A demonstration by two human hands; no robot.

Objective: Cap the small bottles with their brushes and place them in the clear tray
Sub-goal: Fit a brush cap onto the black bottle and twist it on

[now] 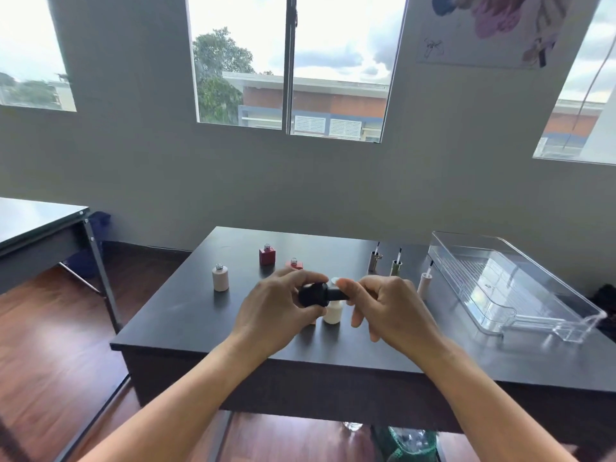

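Observation:
Above the middle of the dark table point(186, 325), my left hand point(276, 315) grips a small black bottle point(311, 295) lying sideways. My right hand point(390, 308) pinches its black cap point(338, 294) at the bottle's neck. Just behind my hands a cream bottle point(333, 313) stands on the table. Uncapped bottles stand farther back: a pale pink one point(220, 277), a dark red one point(267, 255) and an orange-red one point(294, 264). Three brush caps stand bristles-up to the right: grey point(374, 260), olive point(396, 266) and pale pink point(425, 284). The clear tray point(513, 288) lies at the right.
A second table point(40, 235) stands at the left beyond a strip of wooden floor. A wall with windows runs behind the table. Under the table's front edge there are a green mesh item point(411, 441) and some clear glass.

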